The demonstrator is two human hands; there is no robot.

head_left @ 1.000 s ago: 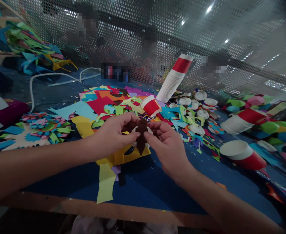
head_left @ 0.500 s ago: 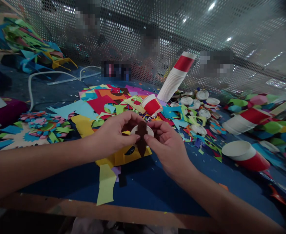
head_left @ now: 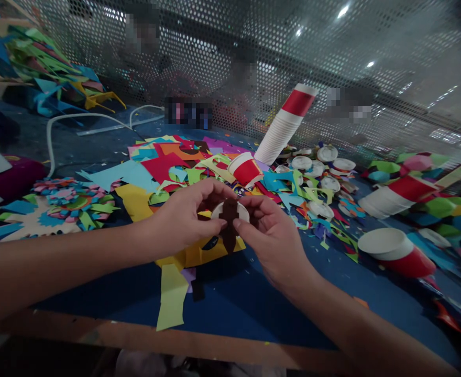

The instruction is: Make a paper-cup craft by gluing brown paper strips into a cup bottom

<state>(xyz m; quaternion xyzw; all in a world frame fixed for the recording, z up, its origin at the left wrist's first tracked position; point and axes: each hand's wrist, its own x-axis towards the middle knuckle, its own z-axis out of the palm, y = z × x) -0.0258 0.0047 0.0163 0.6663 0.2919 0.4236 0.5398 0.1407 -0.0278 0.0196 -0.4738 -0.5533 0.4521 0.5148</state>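
Observation:
Between my two hands is a small white paper disc (head_left: 244,212), round like a cup's base, with a dark brown paper cutout (head_left: 229,230) lying across it. The cutout tapers to a point toward me. My left hand (head_left: 197,212) is closed at the left side, its thumb pressing by the cutout's edge. On the right, my right hand (head_left: 272,233) pinches the same pieces, thumb on the brown paper and fingers curled behind. The fingertips under the disc are hidden. Below them lies a sheet of yellow paper (head_left: 189,256).
A leaning stack of paper cups (head_left: 280,128) stands beyond a red-and-white cup (head_left: 245,168). Another cup (head_left: 395,251) lies at right, near small decorated discs (head_left: 320,209). Colored paper scraps (head_left: 167,162) spread behind my hands. A layered paper flower (head_left: 65,207) and a purple device (head_left: 10,183) are at left.
The brown cutout has shifted slightly toward me, so more of the white disc shows around it. Both hands keep their grip, and the view has tilted a little.

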